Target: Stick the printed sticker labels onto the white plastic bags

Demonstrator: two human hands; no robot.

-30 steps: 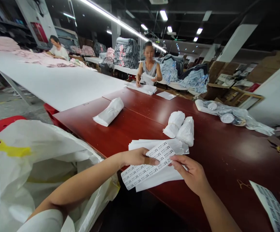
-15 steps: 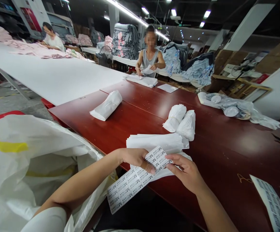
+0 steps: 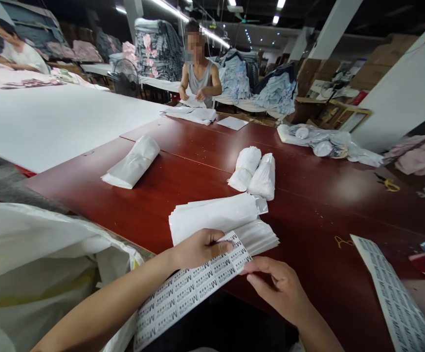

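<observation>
A long white sheet of label stickers (image 3: 188, 293), printed in rows with a large M, slants above my lap. My left hand (image 3: 197, 250) grips its upper edge, thumb on top. At the right-hand end, my right hand (image 3: 280, 286) has thumb and forefinger pinched at the sheet's corner; whether a single label is between them cannot be made out. Just beyond the sheet lies a fanned stack of white plastic bags (image 3: 212, 215), partly covered by my left hand.
On the red-brown table (image 3: 307, 234) lie two banded white bundles (image 3: 247, 168), a rolled white bundle (image 3: 133, 161), another label sheet (image 3: 391, 293) and yellow-handled scissors (image 3: 390, 184). A large white sack (image 3: 51, 254) stands at left. Across the table a person (image 3: 199, 78) handles white sheets.
The view has swung to the right and closer. My left hand has shifted to the sheet's upper edge, and my right hand has moved down to its lower right corner.
</observation>
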